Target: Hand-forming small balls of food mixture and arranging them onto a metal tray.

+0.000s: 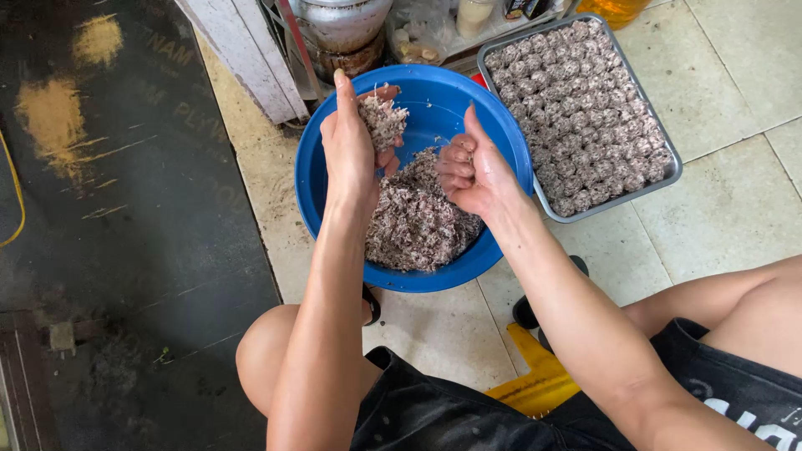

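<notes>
Beyond the left hand (355, 146), metal pot (338, 25) cut off by the top edge; past the right hand (472, 171), jars (476, 12) likewise cropped, contents unreadable.

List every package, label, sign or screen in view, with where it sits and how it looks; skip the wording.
Dark floor board: left of the blue basin, black, with faint pale lettering.
Clear plastic bag: top centre, behind the basin, crumpled, with pale pieces inside.
Dark labelled packet: top edge, above the metal tray, mostly cut off.
Black shorts: bottom right, with a white print.
No screens.
</notes>
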